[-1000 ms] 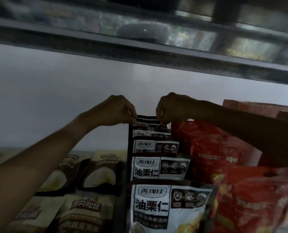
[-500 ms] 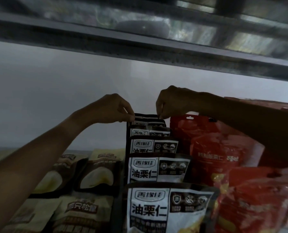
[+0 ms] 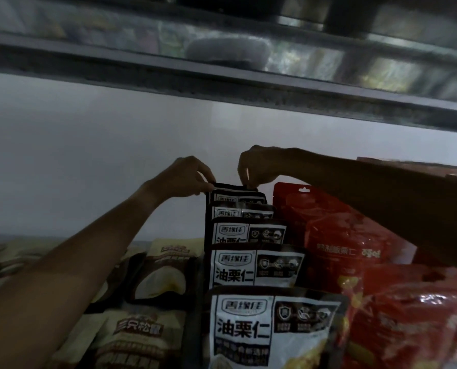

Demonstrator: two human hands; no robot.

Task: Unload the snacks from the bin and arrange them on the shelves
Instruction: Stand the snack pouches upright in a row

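Observation:
A row of several black-and-white chestnut snack bags (image 3: 256, 267) stands upright on the shelf, running from front to back. At the back of that row, my left hand (image 3: 187, 177) pinches the top left corner of the rearmost bag (image 3: 231, 188). My right hand (image 3: 256, 166) pinches the same bag's top right corner. Only the top strip of that bag shows above the bags in front of it. The bin is out of view.
Red snack bags (image 3: 336, 235) stand right of the row, under my right forearm. Beige and brown bags (image 3: 155, 283) lie to the left. The white back wall (image 3: 88, 155) rises behind. The upper shelf's dark edge (image 3: 222, 75) runs overhead. A brown carton (image 3: 435, 169) sits at far right.
Both hands have stayed on the rearmost bag's top corners and shifted slightly toward the back. The view tilted a little.

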